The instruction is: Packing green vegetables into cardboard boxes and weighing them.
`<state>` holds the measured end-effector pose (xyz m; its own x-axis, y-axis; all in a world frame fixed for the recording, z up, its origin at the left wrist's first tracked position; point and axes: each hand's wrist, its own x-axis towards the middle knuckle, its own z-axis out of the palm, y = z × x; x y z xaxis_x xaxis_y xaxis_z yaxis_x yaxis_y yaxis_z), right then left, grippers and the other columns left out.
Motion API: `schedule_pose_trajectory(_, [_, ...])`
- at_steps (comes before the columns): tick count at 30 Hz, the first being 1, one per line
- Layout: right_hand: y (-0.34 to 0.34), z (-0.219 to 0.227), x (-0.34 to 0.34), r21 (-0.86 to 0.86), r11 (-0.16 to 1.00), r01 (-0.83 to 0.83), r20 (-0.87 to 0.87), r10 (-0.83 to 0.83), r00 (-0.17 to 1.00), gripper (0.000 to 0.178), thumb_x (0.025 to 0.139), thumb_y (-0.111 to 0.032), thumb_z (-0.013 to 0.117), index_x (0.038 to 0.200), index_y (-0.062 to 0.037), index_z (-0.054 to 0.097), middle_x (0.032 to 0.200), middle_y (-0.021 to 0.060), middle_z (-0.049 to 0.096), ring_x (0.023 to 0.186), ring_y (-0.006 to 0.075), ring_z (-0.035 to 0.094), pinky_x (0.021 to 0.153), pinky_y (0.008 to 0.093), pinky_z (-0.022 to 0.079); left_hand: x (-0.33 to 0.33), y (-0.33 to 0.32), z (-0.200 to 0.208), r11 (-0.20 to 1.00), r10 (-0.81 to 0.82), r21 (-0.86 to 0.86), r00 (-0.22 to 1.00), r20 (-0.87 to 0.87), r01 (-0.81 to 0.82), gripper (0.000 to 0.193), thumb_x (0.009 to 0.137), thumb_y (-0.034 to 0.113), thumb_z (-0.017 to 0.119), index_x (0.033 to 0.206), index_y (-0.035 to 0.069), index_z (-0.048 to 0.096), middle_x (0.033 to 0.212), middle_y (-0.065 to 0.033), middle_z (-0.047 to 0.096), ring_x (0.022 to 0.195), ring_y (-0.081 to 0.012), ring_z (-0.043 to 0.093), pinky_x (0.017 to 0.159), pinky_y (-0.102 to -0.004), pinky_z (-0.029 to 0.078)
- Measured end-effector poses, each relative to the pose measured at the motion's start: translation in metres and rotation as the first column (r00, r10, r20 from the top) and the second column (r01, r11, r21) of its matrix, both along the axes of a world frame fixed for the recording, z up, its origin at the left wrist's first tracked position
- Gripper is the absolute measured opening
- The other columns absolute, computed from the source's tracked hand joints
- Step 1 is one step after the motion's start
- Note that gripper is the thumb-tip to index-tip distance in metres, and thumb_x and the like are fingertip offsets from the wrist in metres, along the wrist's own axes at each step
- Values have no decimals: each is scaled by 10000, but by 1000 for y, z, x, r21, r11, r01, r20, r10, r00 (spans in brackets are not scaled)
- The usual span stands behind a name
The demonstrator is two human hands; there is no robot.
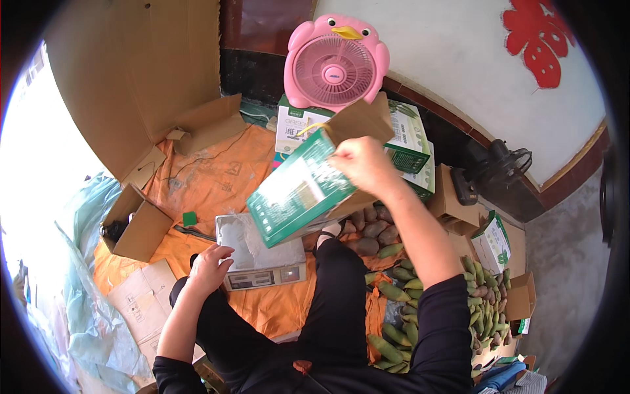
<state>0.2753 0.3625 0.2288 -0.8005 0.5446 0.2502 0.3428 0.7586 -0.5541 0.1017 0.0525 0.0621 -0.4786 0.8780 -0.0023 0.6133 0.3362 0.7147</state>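
Head view, one item in hand: green and white carton (298, 190), tilted, lifted above the digital scale (261, 253), its brown flap open at the top; right hand (365, 164) closed on the carton's upper edge beside the flap; left hand (210, 268) resting with fingers loosely curled at the scale's near left corner, gripping nothing that shows. Handling note: the carton hangs from one edge only, so a second hand under its lower corner would likely steady it, and the plastic sheet on the scale's pan looks apt to slide. Surroundings: orange cloth (216, 177) spread over the floor; pink penguin-shaped fan (335, 62) standing on stacked green and white boxes (410, 141) just behind the carton; open brown box (134, 226) to the left; large cardboard sheet (131, 72) leaning at the back; heap of green mangoes (400, 292) to the right of the person's knee; more small cartons (493, 241) beyond. Obstructions: the stacked boxes and fan crowd the space behind the raised carton; mangoes crowd the right side
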Motion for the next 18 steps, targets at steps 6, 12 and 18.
schedule_pose_trajectory(6, [-69, -102, -62, -249, 953, -172, 17, 182, 983, 223, 794, -258, 664, 778, -38, 696, 686, 160, 652, 627, 307, 647, 605, 391, 499, -6, 1, -6, 1000, 2, 4, 1000, 4, -2, 370, 789, 73, 657, 1147, 17, 580, 970, -162, 641, 909, -305, 640, 801, -379, 503])
schedule_pose_trajectory(12, [-134, -131, -84, -547, 734, -402, -91, 425, 901, 289, 805, -312, 654, 928, -53, 685, 845, 140, 691, 797, 308, 661, 743, 398, 508, -18, -11, -26, 980, 184, -78, 983, 20, -182, 387, 803, 15, 555, 1190, 11, 544, 1023, -207, 634, 927, -342, 633, 811, -415, 502])
schedule_pose_trajectory(18, [-75, -127, -32, -243, 867, -434, 519, 494, 697, 769, 642, -397, 790, 1318, -165, 506, 1277, 84, 559, 1209, 283, 472, 974, 470, 352, -35, -32, -42, 951, 298, -65, 952, -70, -302, 407, 789, -46, 486, 1191, -16, 545, 987, -215, 664, 837, -341, 660, 737, -413, 516])
